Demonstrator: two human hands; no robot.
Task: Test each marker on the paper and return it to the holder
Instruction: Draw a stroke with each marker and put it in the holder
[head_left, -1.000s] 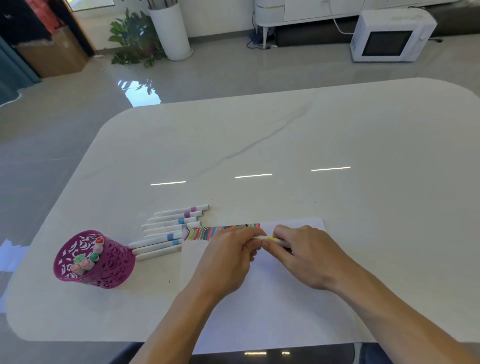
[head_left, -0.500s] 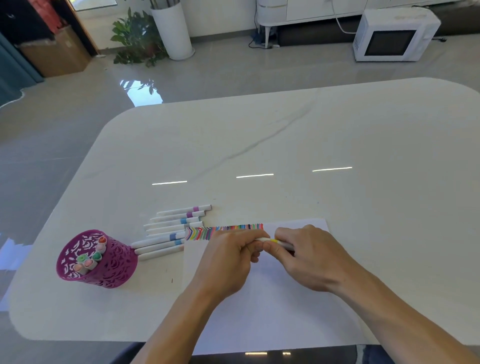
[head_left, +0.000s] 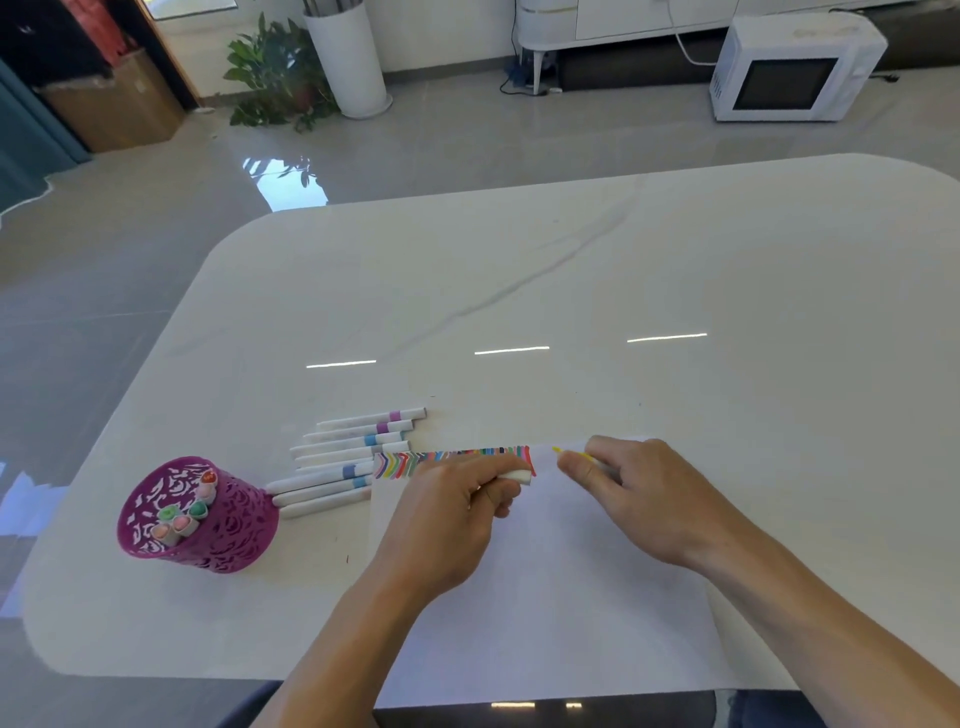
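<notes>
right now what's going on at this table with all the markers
A person is testing markers on a sheet of paper. The right hand holds an uncapped yellow marker, its tip by the end of a row of coloured strokes. The left hand holds its white cap. Several capped markers lie on the table, and a few stand in the purple holder.

Observed: left hand (head_left: 452, 514) and right hand (head_left: 649, 499), both bare. The left forearm (head_left: 353, 649) and right forearm (head_left: 831, 639) are uncovered down to the bottom edge of view. Small patch of blue cloth (head_left: 769, 711), denim-like, shows below the right forearm; garment not identifiable.
</notes>
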